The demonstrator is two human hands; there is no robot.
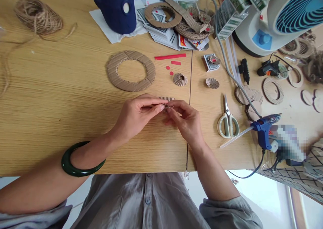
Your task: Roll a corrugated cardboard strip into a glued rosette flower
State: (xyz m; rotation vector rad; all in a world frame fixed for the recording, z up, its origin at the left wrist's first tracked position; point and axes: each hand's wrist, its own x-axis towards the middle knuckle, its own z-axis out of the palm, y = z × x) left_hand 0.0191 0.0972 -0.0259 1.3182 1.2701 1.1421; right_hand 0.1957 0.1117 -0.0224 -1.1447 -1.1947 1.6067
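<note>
My left hand (137, 116) and my right hand (185, 119) meet at the fingertips over the table. Both pinch a small piece of corrugated cardboard (166, 106), mostly hidden by the fingers. Just behind the fingertips shows the ridged edge of a corrugated cardboard strip (166, 98); whether it joins the pinched piece I cannot tell. Beyond my hands lie a cardboard ring (112, 69) and a pleated cardboard rosette (176, 82). Red paper strips (170, 57) and small red dots (171, 73) are beside the rosette. A second rosette (212, 83) sits to the right.
Scissors (227, 121) and a blue glue gun (263, 129) with its cord lie on the right. A grey cable (223, 54) runs past a fan (262, 37). At the back are a twine ball (37, 17), a navy cap (113, 10) and piled playing cards (164, 37).
</note>
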